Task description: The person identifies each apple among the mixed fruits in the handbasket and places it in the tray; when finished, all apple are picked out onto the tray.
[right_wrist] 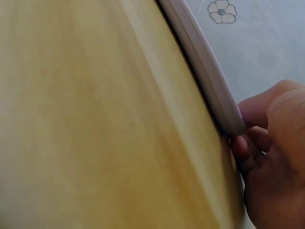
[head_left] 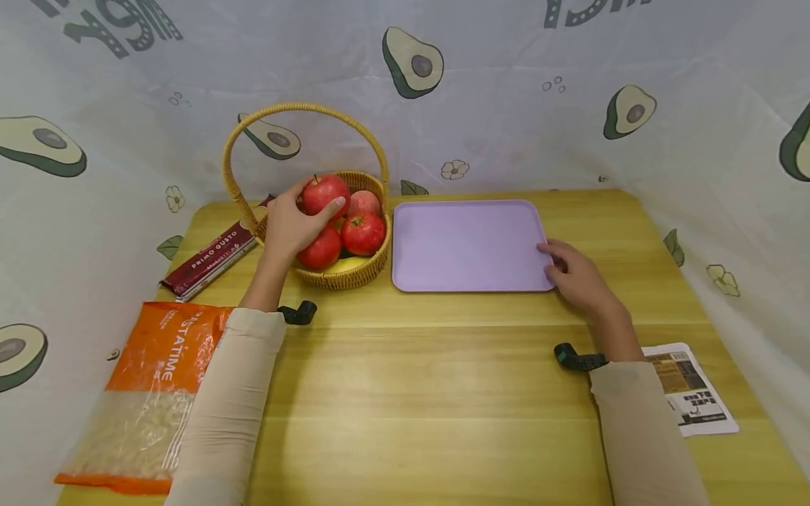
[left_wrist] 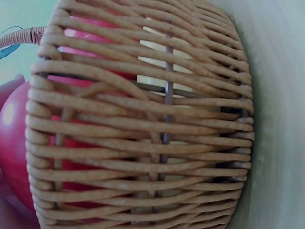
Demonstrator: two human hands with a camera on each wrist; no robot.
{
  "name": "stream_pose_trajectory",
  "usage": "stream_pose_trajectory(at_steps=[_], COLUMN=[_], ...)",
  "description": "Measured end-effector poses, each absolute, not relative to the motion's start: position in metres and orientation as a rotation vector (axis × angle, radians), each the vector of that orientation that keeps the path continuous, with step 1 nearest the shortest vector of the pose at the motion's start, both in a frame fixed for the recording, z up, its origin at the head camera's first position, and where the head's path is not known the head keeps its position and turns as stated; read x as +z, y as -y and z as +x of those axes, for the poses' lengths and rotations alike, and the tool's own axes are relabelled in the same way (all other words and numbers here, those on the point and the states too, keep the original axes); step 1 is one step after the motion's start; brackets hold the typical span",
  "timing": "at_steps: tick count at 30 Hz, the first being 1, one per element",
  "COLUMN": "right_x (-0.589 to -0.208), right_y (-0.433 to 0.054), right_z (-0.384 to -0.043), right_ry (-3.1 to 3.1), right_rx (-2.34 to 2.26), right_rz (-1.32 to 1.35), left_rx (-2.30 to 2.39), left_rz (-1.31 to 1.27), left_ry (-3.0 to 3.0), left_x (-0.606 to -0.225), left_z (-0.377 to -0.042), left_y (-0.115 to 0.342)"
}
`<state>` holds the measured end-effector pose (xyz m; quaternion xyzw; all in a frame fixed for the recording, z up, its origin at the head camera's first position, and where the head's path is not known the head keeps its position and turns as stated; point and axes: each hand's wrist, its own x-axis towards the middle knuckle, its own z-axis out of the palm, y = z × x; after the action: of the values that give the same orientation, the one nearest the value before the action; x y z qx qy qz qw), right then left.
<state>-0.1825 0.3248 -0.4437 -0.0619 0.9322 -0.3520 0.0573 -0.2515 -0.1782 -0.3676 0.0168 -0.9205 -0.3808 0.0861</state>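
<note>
In the head view my left hand (head_left: 287, 221) grips a red apple (head_left: 325, 193) at the top of the wicker basket (head_left: 342, 280), thumb on its near right side. Around it in the basket lie more apples (head_left: 363, 234), a duller pinkish round fruit (head_left: 364, 203) and a yellow thing (head_left: 348, 264), mostly hidden. The basket's woven wall (left_wrist: 143, 124) fills the left wrist view. A flat lilac tray (head_left: 468, 246) lies right of the basket. My right hand (head_left: 579, 277) holds the tray's right edge near its front corner, and the right wrist view shows fingers at the rim (right_wrist: 209, 67).
The basket's tall handle (head_left: 304, 107) arches over the fruit. Left of it lies a dark red spaghetti pack (head_left: 211, 260), with an orange pasta bag (head_left: 152, 393) nearer me. A white printed packet (head_left: 696, 400) lies partly beneath my right sleeve. A patterned cloth (head_left: 493, 91) hangs behind the table.
</note>
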Motion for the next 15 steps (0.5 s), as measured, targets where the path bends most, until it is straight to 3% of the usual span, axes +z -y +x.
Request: stream_pose_trajectory(at_steps=[15], right_x=[-0.4481], right_y=[-0.3262], right_z=[-0.1813], right_ry=[-2.846], right_rx=[-1.110], right_rz=[-0.186], left_rx=[-1.167], left_rz=[-0.121], left_ry=[2.627], left_x=[-0.3673], left_z=[-0.2424], left_y=[0.1740])
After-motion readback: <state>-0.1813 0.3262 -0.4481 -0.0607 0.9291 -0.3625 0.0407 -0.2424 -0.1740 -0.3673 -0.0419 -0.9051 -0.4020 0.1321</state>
